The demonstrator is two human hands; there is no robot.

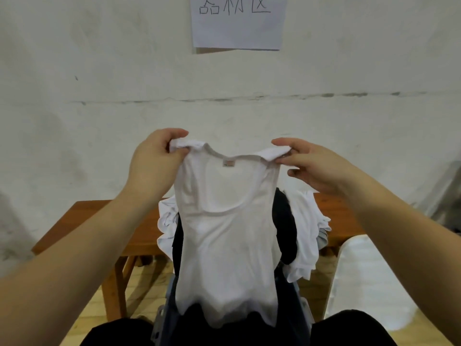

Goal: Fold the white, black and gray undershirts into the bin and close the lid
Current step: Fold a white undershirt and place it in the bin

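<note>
A white undershirt (225, 245) hangs full length in front of me, held up by its two shoulder straps. My left hand (152, 166) pinches the left strap and my right hand (316, 168) pinches the right strap. Behind it, a heap of more white undershirts (305, 236) and a black undershirt (284, 228) lies on a wooden bench (82, 221). A grey-blue bin (303, 310) stands between my knees, mostly hidden by the hanging shirt. No gray undershirt can be told apart in the heap.
A white wall with a taped paper sign (238, 21) stands close behind the bench. A white object (369, 278), perhaps the bin's lid, leans at the lower right. My dark-trousered knees (117, 333) flank the bin on a wooden floor.
</note>
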